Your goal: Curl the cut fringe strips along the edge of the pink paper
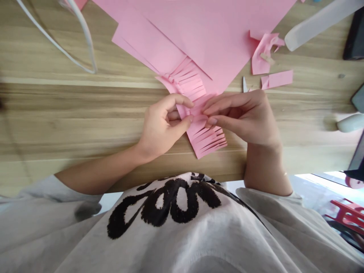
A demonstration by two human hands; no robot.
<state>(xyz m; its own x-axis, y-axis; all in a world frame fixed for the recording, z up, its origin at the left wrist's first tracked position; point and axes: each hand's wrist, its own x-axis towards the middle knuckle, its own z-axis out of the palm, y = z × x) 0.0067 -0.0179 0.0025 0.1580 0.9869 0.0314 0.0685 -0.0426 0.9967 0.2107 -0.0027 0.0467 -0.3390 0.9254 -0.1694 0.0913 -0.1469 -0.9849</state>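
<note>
The left hand (162,129) and right hand (241,117) pinch a fringed pink paper strip (207,138) between their fingertips above the wooden counter (71,113), held close together, seemingly to keep the flimsy strip steady.

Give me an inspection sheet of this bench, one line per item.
surface: wood-grain table, paper lying on it.
job's things: fringed pink paper strip, with a large pink paper sheet beyond it.
clutter: pink paper offcuts, metal blade tip, white plastic tube.
grips: left hand and right hand both pinching the strip.
cables: nothing seen; white curved loop, type unclear.
surroundings: red frame beyond the table edge, lower right.
</note>
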